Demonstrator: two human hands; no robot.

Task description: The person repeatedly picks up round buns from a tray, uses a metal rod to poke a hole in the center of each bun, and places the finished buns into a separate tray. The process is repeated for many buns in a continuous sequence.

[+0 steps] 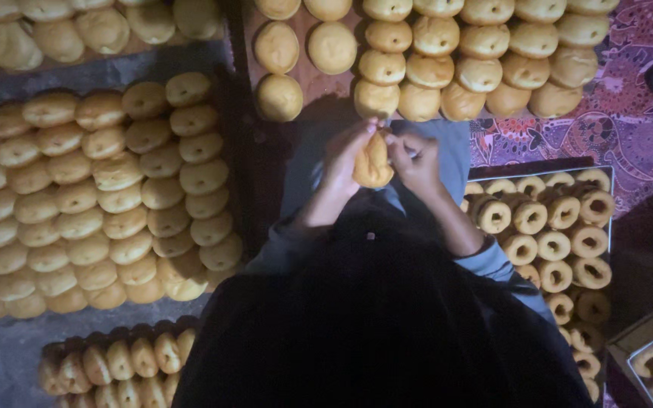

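Between both hands at chest height, over the lap: one round golden-brown dough bun [372, 161], soft and unpierced as far as I can tell. left hand [344, 157] is wrapped onto the bun's left edge, fingers curled closed against it; right hand [416, 160] pinches the right edge, thumb and fingertips pressed on. Light is poor, can't see whether a hole has started. Judgement: to do this well, press the thumbs through dead centre, support the rim evenly with both hands, and don't squash the sides. Right of the lap, the metal tray of ring-shaped golden doughnuts [561, 227] with holes sits near. Above and left, wooden boards of plain round buns [447, 60] lie in tight rows, touching each other
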